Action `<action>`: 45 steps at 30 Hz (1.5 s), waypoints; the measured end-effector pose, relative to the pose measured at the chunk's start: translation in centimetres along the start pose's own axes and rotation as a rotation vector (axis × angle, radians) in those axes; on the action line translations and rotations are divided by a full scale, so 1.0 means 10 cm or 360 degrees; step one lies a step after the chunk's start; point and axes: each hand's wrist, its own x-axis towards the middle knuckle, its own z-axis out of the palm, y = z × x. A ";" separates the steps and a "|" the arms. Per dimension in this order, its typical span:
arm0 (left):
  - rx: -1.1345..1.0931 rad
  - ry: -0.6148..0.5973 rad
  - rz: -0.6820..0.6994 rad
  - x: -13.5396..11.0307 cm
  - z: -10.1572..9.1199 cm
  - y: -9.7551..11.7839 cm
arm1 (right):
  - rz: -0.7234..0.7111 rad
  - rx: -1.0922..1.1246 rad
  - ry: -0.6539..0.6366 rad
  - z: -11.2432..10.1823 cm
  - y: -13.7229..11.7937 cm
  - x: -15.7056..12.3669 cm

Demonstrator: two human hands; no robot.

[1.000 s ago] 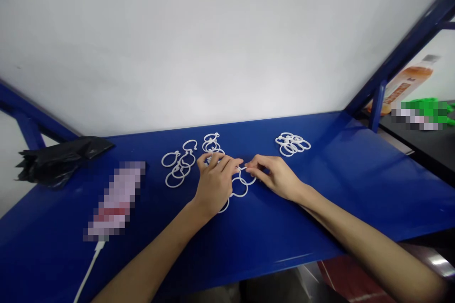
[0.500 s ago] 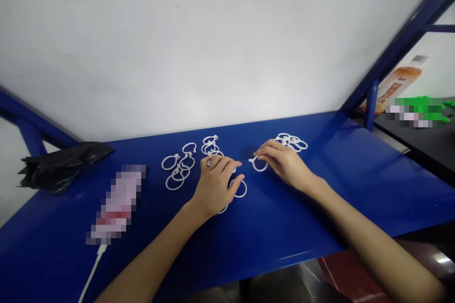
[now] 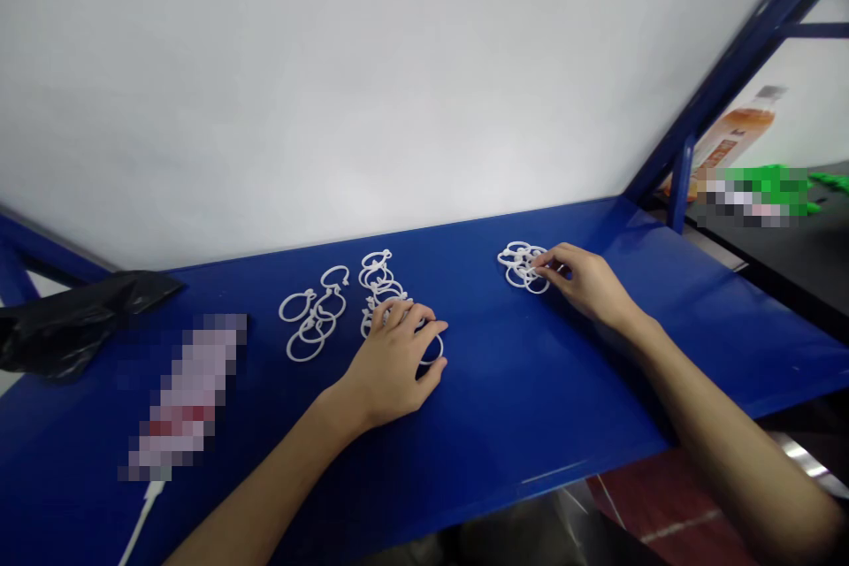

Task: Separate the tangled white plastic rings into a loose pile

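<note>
My left hand (image 3: pixel 391 363) lies on the blue shelf (image 3: pixel 531 380) over a string of linked white plastic rings (image 3: pixel 378 279). Its fingers are bent, and thumb and forefinger close round the nearest ring (image 3: pixel 432 350). My right hand (image 3: pixel 587 283) reaches to the right, where its fingertips pinch a ring at the edge of a small heap of white rings (image 3: pixel 518 263). More white rings (image 3: pixel 310 318) lie loose to the left of the string.
A crumpled black bag (image 3: pixel 66 323) sits at the shelf's left end. A blurred oblong object (image 3: pixel 186 393) with a white cable (image 3: pixel 142 513) lies front left. A blue upright (image 3: pixel 680 172) and an orange bottle (image 3: pixel 730 137) stand at the right. A white wall backs the shelf.
My right hand carried one ring away from the string and rightward to the heap. My left hand stayed on the string. The view shifted slightly right.
</note>
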 end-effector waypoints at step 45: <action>0.0000 0.0745 0.0224 0.05 0.02 -0.04 | 0.0029 0.1005 -0.0363 0.71 -1.25 -0.15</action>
